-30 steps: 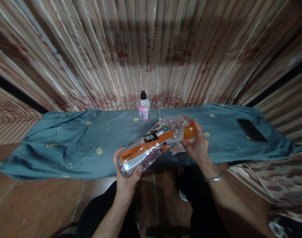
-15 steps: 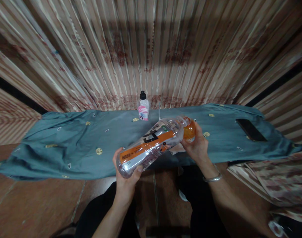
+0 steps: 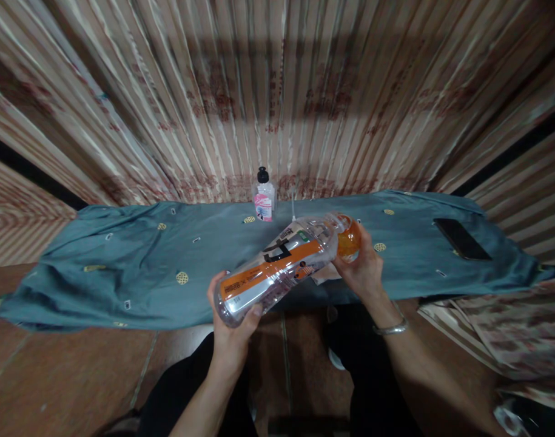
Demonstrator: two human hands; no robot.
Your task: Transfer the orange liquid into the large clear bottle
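Observation:
A large clear plastic bottle (image 3: 277,261) with an orange, white and black label is held tilted over the cloth. My left hand (image 3: 234,334) is closed around its base at the lower left. At its upper right end, my right hand (image 3: 366,267) grips a small clear container with orange contents (image 3: 349,238), held against the bottle's neck. The meeting point is too indistinct to tell whether the two are joined. Behind them stands a clear bottle with a pink label and black cap (image 3: 263,197). A thin white stick-like piece (image 3: 293,206) rises behind the big bottle.
A teal patterned cloth (image 3: 145,255) covers the narrow surface in front of me. A black phone (image 3: 461,238) lies at its right. Something pale (image 3: 326,273) is partly hidden under the bottle. A striped curtain (image 3: 268,91) hangs close behind.

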